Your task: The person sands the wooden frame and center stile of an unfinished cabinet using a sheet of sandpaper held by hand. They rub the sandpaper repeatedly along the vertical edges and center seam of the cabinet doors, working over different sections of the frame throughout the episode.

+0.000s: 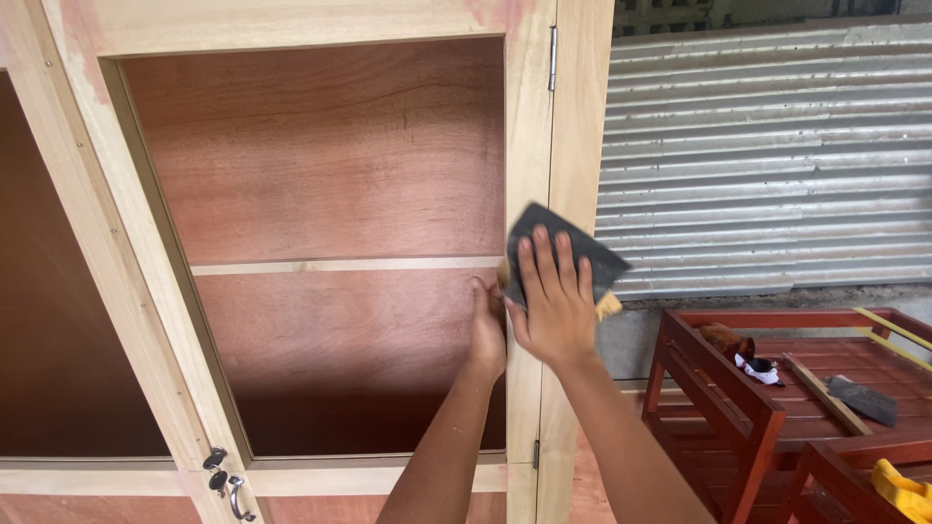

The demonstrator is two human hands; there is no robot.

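Observation:
A pale wooden cabinet with an open glassless door frame stands in front of me. My right hand presses a dark sheet of sandpaper, wrapped over a tan block, flat against the door's right upright. My left hand grips the inner edge of that same upright, fingers curled round it. Behind the frame I see the reddish plywood back panel and a thin shelf edge.
A metal handle and latch sit at the door's lower left. Corrugated metal sheeting forms the wall at right. A red wooden bench frame below it holds a rag, another dark sandpaper sheet, a wood strip and a yellow object.

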